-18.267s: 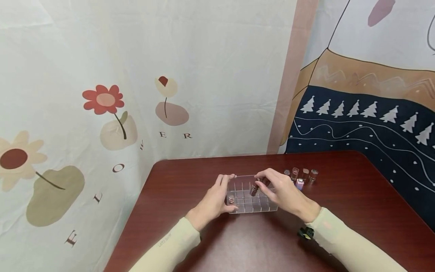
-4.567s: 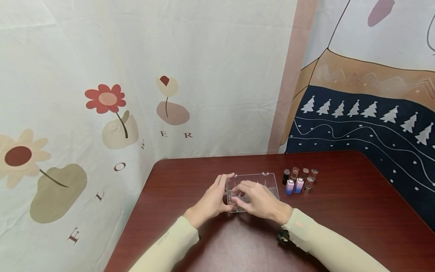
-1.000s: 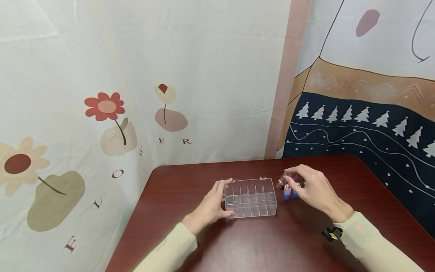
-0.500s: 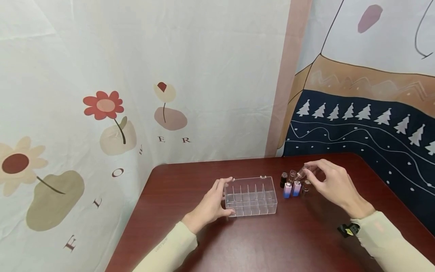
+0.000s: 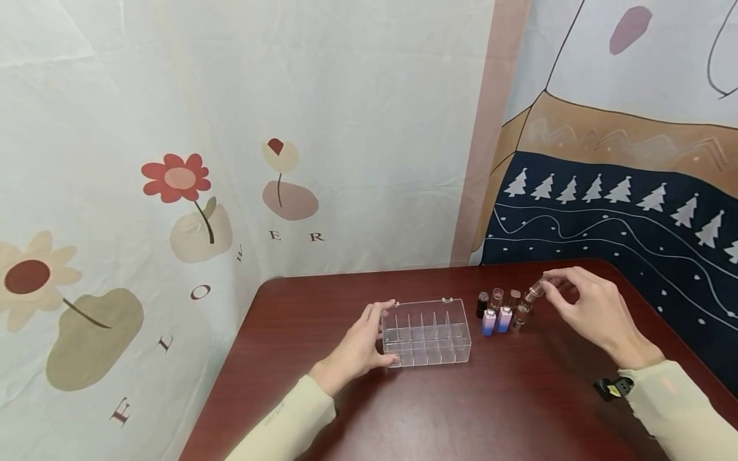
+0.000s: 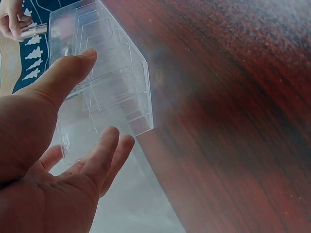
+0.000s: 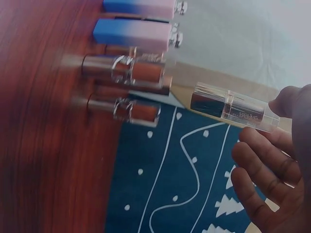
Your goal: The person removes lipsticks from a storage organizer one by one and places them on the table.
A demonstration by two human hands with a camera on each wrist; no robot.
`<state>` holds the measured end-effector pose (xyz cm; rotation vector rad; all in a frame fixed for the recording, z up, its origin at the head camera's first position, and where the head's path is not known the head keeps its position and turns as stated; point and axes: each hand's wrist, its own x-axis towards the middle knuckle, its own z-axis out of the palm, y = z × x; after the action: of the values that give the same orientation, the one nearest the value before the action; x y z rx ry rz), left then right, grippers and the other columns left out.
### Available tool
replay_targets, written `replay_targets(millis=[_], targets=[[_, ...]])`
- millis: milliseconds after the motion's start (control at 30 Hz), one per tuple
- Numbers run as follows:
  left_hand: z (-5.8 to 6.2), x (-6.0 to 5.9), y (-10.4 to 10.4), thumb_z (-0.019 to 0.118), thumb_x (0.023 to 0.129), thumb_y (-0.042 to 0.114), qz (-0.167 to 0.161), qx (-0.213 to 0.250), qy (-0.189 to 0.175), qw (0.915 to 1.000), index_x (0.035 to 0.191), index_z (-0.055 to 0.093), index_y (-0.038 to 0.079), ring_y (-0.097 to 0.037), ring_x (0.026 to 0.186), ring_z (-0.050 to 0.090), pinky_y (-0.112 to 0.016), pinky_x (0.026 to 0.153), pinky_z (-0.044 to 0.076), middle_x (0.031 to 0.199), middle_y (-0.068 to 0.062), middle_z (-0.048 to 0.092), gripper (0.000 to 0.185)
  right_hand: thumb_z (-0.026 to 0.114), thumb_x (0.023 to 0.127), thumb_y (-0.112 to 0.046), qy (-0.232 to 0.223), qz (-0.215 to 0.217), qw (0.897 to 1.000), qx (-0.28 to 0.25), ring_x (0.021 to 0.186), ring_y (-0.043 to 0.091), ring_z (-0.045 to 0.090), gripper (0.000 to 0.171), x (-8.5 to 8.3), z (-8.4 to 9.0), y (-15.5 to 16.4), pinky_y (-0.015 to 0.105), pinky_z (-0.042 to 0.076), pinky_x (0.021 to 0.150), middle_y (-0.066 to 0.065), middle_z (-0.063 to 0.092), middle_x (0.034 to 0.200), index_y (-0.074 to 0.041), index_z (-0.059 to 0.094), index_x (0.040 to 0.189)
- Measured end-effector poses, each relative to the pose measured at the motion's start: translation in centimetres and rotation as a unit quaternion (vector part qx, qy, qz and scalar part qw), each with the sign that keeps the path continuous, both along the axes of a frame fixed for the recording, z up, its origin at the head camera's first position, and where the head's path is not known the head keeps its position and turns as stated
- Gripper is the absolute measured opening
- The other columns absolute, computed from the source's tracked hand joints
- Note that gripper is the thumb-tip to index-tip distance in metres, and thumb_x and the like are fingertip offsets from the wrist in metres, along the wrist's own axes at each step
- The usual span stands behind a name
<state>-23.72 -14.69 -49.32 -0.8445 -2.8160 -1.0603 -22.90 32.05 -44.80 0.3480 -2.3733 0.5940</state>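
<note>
A clear plastic organizer box (image 5: 426,331) with several empty compartments sits on the dark red table (image 5: 461,397). My left hand (image 5: 360,346) holds its left end (image 6: 104,97), thumb on the far edge and fingers along the near side. Right of the box stands a cluster of small lipstick tubes (image 5: 500,310), two of them blue-to-pink (image 7: 133,31). My right hand (image 5: 588,307) pinches a clear-capped lipstick tube (image 5: 535,290) by its cap (image 7: 238,109), tilted just above the right edge of the cluster.
Printed fabric backdrops hang behind the table, flowers on the left (image 5: 179,179) and a navy panel with white trees on the right (image 5: 623,198). The table's back edge (image 5: 426,269) lies close behind the box and tubes.
My right hand has moved right from the left side of the tube cluster to its right edge, now holding a clear-capped tube. The left hand and box have stayed put.
</note>
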Motion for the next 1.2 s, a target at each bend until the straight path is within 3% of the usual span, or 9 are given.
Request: replay_targets(millis=[133,333,433,667,1200], targets=[[0.0,0.0,0.0,0.107,0.083,0.007,0.000,0.000,0.003,1.0000,0.174,0.038,0.005,-0.042,0.119,0.081,-0.049,0.103,0.071,0.155,-0.028,0.059,0.114,0.093,0.097,-0.016,-0.019,-0.012,1.000,0.008,0.087,0.027,0.073,0.030,0.1,-0.2,0.8,0.008,0.046,0.074,0.014,0.086,0.114,-0.011,0.084,0.125],[0.0,0.0,0.0,0.107,0.084,0.008,0.000,0.003,-0.003,1.0000,0.175,0.038,0.007,-0.042,0.120,0.081,-0.049,0.104,0.071,0.155,-0.027,0.059,0.114,0.093,0.097,-0.020,-0.047,-0.021,0.998,0.023,0.090,0.029,0.075,0.031,0.1,-0.7,1.6,0.027,0.058,0.071,0.017,0.085,0.117,-0.011,0.084,0.126],[-0.1,0.0,0.0,0.107,0.083,0.007,0.001,0.004,-0.005,1.0000,0.175,0.038,0.006,-0.042,0.120,0.081,-0.050,0.104,0.071,0.155,-0.028,0.059,0.114,0.093,0.097,-0.021,-0.052,-0.021,0.998,0.030,0.090,0.028,0.074,0.031,0.1,-0.9,1.9,0.031,0.059,0.072,0.016,0.085,0.118,-0.012,0.084,0.126],[-0.1,0.0,0.1,0.106,0.083,0.006,-0.001,0.003,-0.003,1.0000,0.174,0.038,0.005,-0.042,0.119,0.081,-0.049,0.104,0.071,0.154,-0.028,0.059,0.114,0.093,0.096,-0.020,-0.049,-0.013,0.998,0.044,0.086,0.025,0.073,0.026,0.0,-1.8,2.4,0.031,0.056,0.066,0.006,0.084,0.107,-0.015,0.085,0.120],[0.1,0.0,0.1,0.106,0.083,0.004,-0.003,0.002,-0.003,1.0000,0.174,0.039,0.005,-0.043,0.121,0.080,-0.048,0.104,0.071,0.153,-0.027,0.060,0.113,0.090,0.099,-0.022,-0.111,0.000,0.992,0.060,0.086,0.018,0.073,0.022,0.1,-2.9,2.1,0.032,0.060,0.068,0.007,0.085,0.106,-0.013,0.085,0.119]])
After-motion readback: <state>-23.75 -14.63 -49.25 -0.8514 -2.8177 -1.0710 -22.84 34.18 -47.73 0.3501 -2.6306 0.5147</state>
